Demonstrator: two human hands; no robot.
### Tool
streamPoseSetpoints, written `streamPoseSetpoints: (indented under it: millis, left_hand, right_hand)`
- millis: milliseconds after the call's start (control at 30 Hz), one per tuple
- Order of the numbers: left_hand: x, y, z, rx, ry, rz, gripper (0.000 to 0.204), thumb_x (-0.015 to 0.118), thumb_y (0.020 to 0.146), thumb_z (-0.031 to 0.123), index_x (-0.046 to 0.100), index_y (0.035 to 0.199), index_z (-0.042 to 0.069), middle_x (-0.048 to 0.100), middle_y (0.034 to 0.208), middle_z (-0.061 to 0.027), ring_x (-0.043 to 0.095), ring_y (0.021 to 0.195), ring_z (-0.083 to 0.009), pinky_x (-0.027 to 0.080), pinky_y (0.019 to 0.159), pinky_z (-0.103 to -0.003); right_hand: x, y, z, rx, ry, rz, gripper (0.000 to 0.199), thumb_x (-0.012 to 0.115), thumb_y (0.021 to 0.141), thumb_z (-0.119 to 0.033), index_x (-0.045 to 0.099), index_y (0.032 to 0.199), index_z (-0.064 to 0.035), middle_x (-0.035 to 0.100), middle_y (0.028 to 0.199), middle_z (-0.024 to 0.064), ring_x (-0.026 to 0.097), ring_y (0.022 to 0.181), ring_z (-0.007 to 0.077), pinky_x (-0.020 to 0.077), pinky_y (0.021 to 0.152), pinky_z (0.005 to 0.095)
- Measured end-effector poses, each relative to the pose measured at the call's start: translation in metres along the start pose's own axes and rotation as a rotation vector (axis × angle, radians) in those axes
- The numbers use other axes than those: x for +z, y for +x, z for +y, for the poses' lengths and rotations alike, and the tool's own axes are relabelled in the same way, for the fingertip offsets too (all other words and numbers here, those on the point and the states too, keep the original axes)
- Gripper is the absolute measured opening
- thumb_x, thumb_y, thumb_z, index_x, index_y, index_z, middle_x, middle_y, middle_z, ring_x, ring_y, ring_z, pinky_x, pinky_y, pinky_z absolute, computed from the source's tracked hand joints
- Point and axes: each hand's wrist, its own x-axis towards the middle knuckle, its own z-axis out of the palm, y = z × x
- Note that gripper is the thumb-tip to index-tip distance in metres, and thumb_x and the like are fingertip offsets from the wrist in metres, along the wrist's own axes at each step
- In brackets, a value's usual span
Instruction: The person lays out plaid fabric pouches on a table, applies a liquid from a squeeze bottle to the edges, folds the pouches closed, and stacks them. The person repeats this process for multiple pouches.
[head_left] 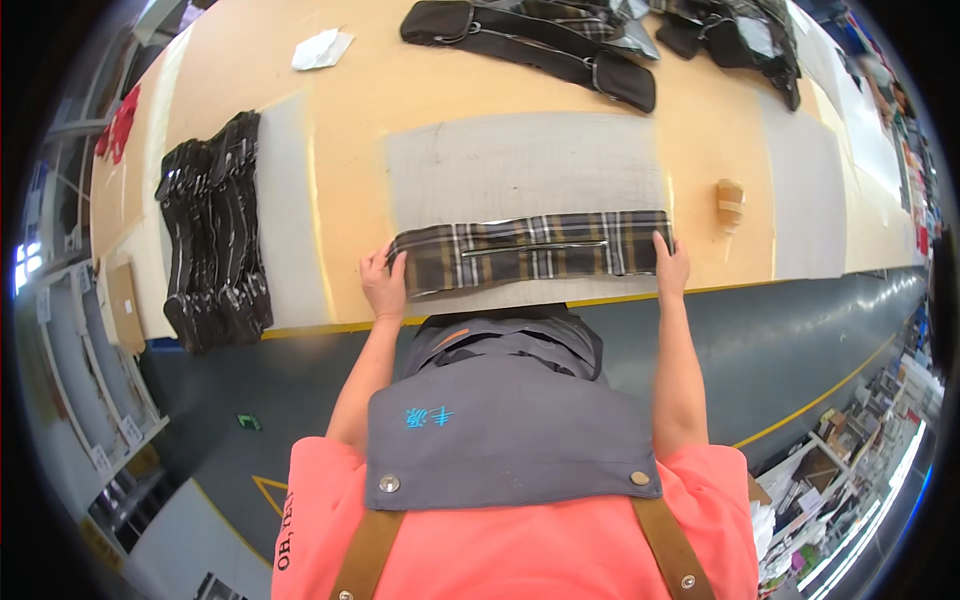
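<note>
A long strip of dark plaid fabric [560,262] with a straight zipper-like slit along its middle lies across the table's near edge. My left hand [384,285] grips its left end between thumb and fingers. At the opposite end, my right hand [673,268] pinches the fabric's right edge. Stretched between both hands, the strip looks fairly flat, with its left end rounded over. Beneath and behind it is a grey mat [520,165] set on the tan tabletop.
To the left sits a stack of black zippered pieces [215,230]. Black bags with straps [530,45] and more dark pieces [735,40] lie at the far side. A crumpled white paper [321,49] rests at far left, a tan taped object [730,205] at right.
</note>
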Motion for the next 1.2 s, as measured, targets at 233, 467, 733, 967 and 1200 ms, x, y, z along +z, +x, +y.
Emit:
streamPoseSetpoints:
  millis: [233,467,733,967,1200]
  left_hand:
    - [-0.002,0.004,0.013,-0.099,-0.085,0.033,0.016,0.063,0.09,0.016,0.061,0.099,0.002,0.065,0.086,-0.0134,0.064,0.076,-0.0267,0.05,0.071,-0.036]
    - [0.018,-0.004,-0.003,-0.097,0.154,0.009,0.014,0.054,0.096,0.018,0.055,0.102,0.005,0.064,0.087,-0.0211,0.061,0.079,-0.0406,0.049,0.067,-0.042]
    - [0.0,-0.013,0.112,-0.058,-0.074,-0.154,0.011,0.062,0.092,0.018,0.06,0.098,0.009,0.053,0.063,-0.0053,0.048,0.052,-0.0144,0.041,0.052,-0.029]
    - [0.105,-0.037,0.144,0.083,-0.124,-0.545,0.028,0.071,0.082,0.023,0.061,0.105,0.01,0.055,0.067,-0.0058,0.054,0.059,-0.0226,0.044,0.055,-0.035]
    - [0.086,-0.011,0.188,-0.13,-0.321,-0.685,0.046,0.076,0.079,0.016,0.057,0.12,0.007,0.061,0.077,-0.0015,0.057,0.07,-0.0122,0.047,0.063,-0.024]
  right_hand:
    - [0.005,0.015,0.047,0.006,0.395,-0.155,0.023,0.062,0.09,-0.02,0.06,0.088,0.0025,0.061,0.079,0.0082,0.052,0.074,0.0144,0.0435,0.069,0.0311]
    - [0.005,0.017,0.046,0.017,0.313,-0.137,0.021,0.062,0.09,-0.016,0.057,0.083,0.0026,0.053,0.069,0.0019,0.046,0.067,0.01,0.0401,0.063,0.0273]
    - [-0.022,-0.043,-0.099,-0.189,0.174,-0.299,0.023,0.062,0.092,-0.024,0.059,0.094,-0.0011,0.06,0.074,0.0131,0.053,0.065,0.0186,0.0457,0.063,0.0317]
    - [0.077,-0.062,-0.092,-0.628,0.002,-0.52,0.019,0.066,0.086,-0.025,0.061,0.091,-0.0078,0.066,0.079,0.0125,0.064,0.075,0.0334,0.0488,0.066,0.0437]
    - [0.048,0.099,-0.127,-0.699,0.002,-0.161,0.039,0.069,0.081,-0.02,0.058,0.115,-0.0059,0.062,0.113,0.016,0.057,0.106,0.0338,0.0456,0.087,0.0419]
